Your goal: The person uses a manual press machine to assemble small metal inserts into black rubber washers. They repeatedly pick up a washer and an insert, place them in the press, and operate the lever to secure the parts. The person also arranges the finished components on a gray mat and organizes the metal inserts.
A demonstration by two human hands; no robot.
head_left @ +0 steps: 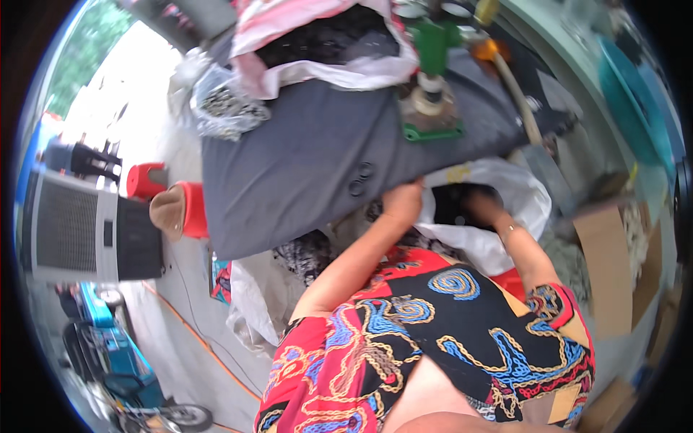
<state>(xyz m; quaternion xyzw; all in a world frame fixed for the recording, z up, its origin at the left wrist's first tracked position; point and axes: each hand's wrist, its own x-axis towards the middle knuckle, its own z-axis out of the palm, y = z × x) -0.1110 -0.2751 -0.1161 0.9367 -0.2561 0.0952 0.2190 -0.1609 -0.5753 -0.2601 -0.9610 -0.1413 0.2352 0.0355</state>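
My left hand (404,202) is at the near edge of a grey cloth-covered table (289,159), against the left rim of a white sack (530,187). Its fingers look curled together; what they hold, if anything, is hidden. Inside the sack's mouth is my right hand (485,208), over a mass of black pieces (451,206) too dark to make out singly. Motion smears its fingers. Several small black rings (361,179) lie on the cloth, left of my left hand. Beyond the sack stands a green bench press (433,130) with a wooden-handled lever (523,108).
A pink-and-white sack (253,72) of black pieces and a clear bag (231,108) of small parts sit on the table's far side. Left are red stools (144,180) and a grey air cooler (76,224). Right are an open carton (606,267) and a teal basin (632,105).
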